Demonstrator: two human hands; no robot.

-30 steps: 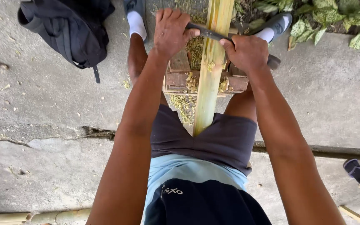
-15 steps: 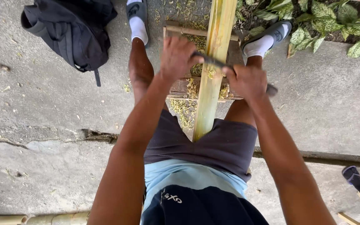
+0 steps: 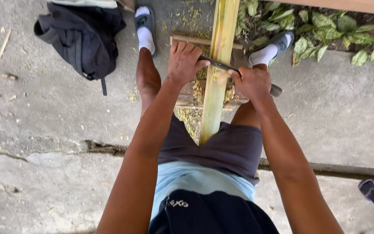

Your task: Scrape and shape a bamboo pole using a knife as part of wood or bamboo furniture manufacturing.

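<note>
Left of the fingers lies a black backpack (image 3: 83,39). Left hand (image 3: 183,63) presses spread fingers on a dark blade (image 3: 216,64) crossing the green bamboo pole (image 3: 218,73); right hand (image 3: 251,81) wraps its handle (image 3: 275,90).

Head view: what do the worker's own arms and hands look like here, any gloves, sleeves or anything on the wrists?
Both arms are bare from as far up as the frame shows down to the fingertips: no sleeves in view. The left hand and right hand wear no gloves, and no watch, band or ring shows on either wrist or on the visible fingers. The forearms are long and lean. No markings or wraps are visible.
</note>
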